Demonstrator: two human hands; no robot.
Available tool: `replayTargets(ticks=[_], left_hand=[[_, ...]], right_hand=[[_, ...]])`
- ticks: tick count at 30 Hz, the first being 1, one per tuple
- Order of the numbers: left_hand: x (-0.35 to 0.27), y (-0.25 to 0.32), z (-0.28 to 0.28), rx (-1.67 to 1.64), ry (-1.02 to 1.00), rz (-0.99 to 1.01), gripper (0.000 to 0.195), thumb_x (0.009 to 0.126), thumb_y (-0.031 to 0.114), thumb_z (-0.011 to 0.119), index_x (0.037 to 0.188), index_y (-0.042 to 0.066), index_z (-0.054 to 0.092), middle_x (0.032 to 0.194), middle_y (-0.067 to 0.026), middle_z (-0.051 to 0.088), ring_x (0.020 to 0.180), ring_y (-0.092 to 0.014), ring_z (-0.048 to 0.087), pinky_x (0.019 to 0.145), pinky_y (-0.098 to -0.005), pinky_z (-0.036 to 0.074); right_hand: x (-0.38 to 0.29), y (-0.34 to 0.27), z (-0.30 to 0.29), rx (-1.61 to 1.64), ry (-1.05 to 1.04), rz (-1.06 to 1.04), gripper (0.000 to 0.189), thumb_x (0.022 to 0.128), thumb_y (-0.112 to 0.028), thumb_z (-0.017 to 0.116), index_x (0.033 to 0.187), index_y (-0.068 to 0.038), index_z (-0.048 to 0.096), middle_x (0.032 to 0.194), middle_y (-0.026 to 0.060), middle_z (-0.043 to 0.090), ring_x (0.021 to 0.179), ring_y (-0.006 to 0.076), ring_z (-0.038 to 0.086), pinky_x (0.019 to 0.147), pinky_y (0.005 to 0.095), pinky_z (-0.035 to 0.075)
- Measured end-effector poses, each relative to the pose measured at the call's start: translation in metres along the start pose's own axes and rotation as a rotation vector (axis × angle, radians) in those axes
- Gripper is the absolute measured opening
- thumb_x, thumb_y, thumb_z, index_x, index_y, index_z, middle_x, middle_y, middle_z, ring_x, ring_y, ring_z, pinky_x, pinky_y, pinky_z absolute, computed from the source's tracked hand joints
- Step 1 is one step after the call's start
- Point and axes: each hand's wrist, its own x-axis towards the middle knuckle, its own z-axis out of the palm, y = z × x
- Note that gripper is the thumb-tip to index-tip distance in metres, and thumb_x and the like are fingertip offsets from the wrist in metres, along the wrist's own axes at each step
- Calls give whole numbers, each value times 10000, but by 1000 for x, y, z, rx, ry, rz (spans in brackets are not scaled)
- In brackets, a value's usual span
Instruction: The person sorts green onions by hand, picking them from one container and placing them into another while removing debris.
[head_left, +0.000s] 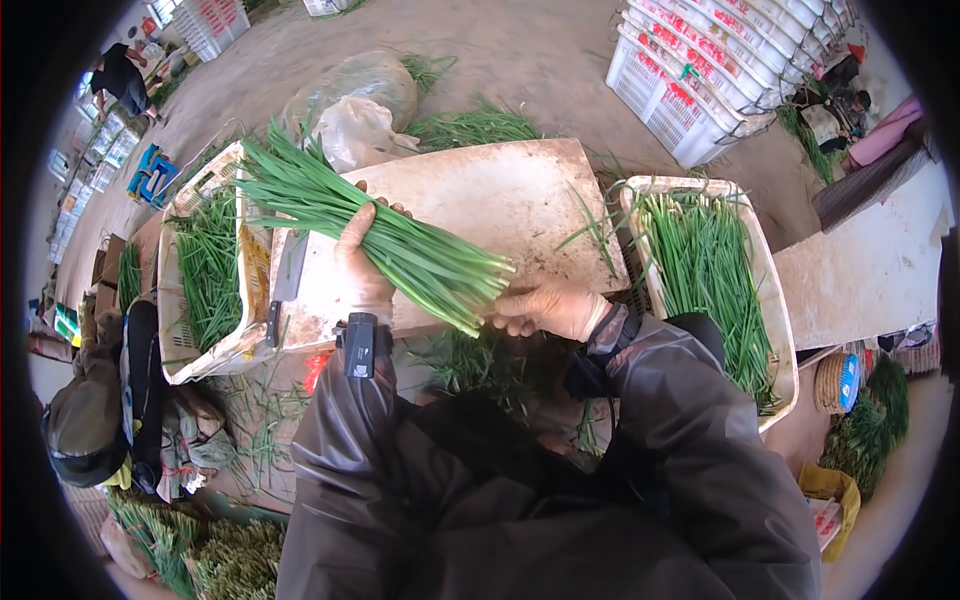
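Observation:
My left hand (360, 247) is closed around the middle of a thick bunch of green garlic chives (420, 247). The bunch slants over a stained white board (480, 180), leaf tips at upper left and pale stem ends at lower right. By those stem ends is my right hand (551, 306), blurred, with its fingers bent. Whether it pinches any stems is unclear. A cleaver (290, 262) with a black handle lies along the board's left edge, beside a white plastic crate (202, 373) holding chives. Another white crate (786, 375), full of chives, stands to the right.
Stacked white crates (652, 105) stand at the upper right. Beyond the board lie a clear plastic bag (352, 131) and loose chives (480, 127). A roll of twine (829, 384) sits at right. One person (120, 79) bends at far left; another (832, 120) is at far right.

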Motion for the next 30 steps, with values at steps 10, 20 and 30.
replayTargets(ticks=[10, 20, 30], left_hand=[[-7, 8, 5, 11, -6, 51, 576, 852, 57, 704, 1374, 74, 460, 983, -118, 625, 892, -301, 646, 876, -463, 551], [-6, 11, -2, 79, 62, 35, 527, 879, 88, 690, 1365, 66, 487, 1009, -109, 627, 926, -290, 647, 867, -463, 554], [-11, 22, -17, 265, 104, -178, 387, 853, 77, 702, 1220, 10, 597, 933, -103, 660, 812, -264, 670, 744, -411, 579]], right_hand=[[1, 9, 8, -92, -147, -98, 138, 947, -136, 662, 963, -5, 700, 785, 32, 658, 693, 101, 588, 591, 248, 439], [-8, 32, 18, -1443, -182, 12, 562, 813, -247, 715, 1319, -66, 549, 1053, 164, 700, 1018, 287, 674, 883, 398, 523], [-3, 8, 16, -1163, -347, -141, 349, 852, -317, 652, 1062, -47, 722, 964, 155, 730, 937, 304, 690, 829, 396, 534]])
